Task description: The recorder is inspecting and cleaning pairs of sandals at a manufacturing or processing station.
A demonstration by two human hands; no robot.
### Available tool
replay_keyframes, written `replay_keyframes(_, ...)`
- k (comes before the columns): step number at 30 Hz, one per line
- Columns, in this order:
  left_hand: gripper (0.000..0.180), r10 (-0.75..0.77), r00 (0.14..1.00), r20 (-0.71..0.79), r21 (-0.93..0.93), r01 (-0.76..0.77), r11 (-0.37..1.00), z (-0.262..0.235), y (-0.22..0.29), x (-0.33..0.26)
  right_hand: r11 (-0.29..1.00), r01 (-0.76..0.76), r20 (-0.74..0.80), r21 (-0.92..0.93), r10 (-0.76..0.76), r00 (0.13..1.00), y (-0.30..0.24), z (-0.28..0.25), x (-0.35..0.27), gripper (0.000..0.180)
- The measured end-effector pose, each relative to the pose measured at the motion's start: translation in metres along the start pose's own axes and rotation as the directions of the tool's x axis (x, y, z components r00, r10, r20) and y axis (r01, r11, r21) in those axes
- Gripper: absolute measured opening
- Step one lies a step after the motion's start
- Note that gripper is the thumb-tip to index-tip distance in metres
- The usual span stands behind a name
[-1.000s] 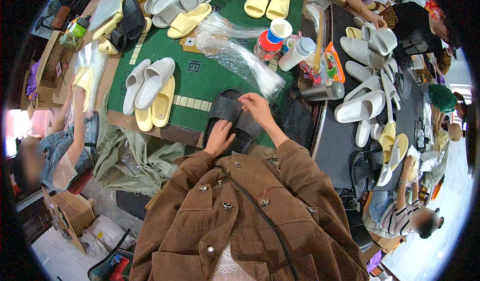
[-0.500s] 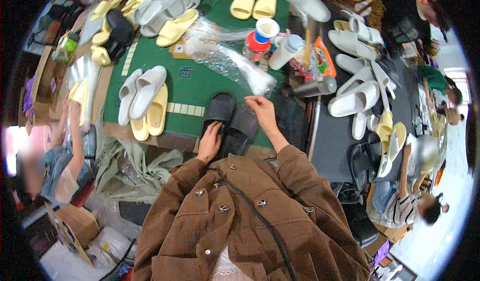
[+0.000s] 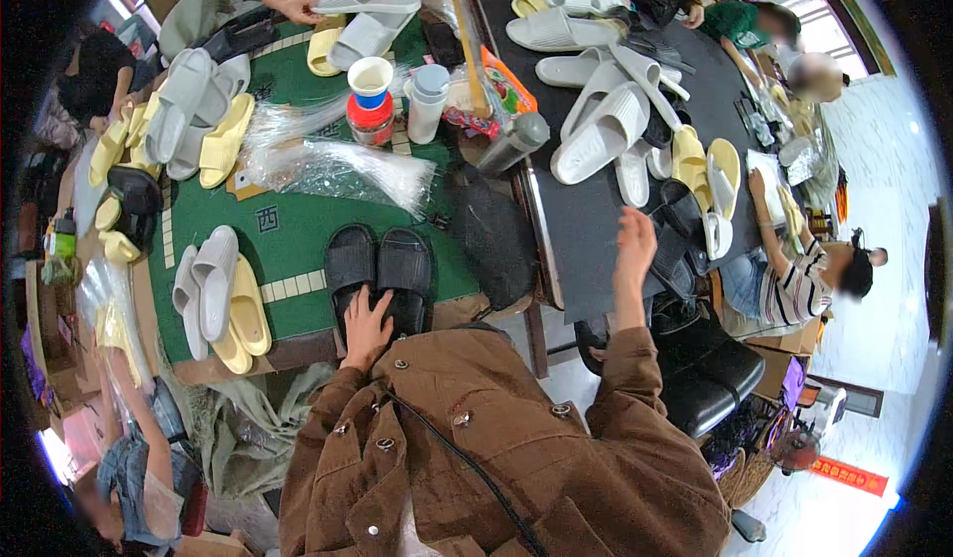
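The black slides (image 3: 404,264) sit paired but unwrapped. Your left grip (image 3: 366,327) touches them, fingers spread; your right grip (image 3: 634,251), half-open, looks empty.

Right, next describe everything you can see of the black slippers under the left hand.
The black slippers are a pair, soles down, side by side, toes away from the person, at the near edge of the green tabletop. Each has one broad, ridged strap; they look like moulded rubber or foam. The left hand rests on them, hiding part of the footbeds.
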State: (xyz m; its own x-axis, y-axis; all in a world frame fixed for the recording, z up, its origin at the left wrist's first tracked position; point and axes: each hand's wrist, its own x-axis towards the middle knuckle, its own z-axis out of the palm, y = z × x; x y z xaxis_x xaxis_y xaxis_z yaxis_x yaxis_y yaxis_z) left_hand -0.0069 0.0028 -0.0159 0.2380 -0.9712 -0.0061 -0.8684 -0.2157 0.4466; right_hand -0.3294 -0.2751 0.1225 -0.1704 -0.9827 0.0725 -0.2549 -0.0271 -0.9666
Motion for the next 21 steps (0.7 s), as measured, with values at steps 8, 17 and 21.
replay_keyframes(8,0.04,-0.072,0.997,0.025,0.148,0.067,0.987,0.012,-0.012,0.013,0.971,0.0,-0.284,-0.238,-0.069,0.956,0.04,-0.1,0.006,0.023)
replay_keyframes(17,0.034,-0.298,0.933,-0.201,0.259,0.344,0.902,-0.045,-0.117,0.001,0.908,-0.026,-0.406,-0.419,-0.161,0.899,0.063,-0.174,0.023,0.024)
replay_keyframes(21,0.034,-0.485,0.855,-0.186,0.198,0.516,0.833,-0.058,-0.166,-0.017,0.83,-0.059,-0.39,-0.555,-0.197,0.9,0.053,-0.185,0.035,0.02)
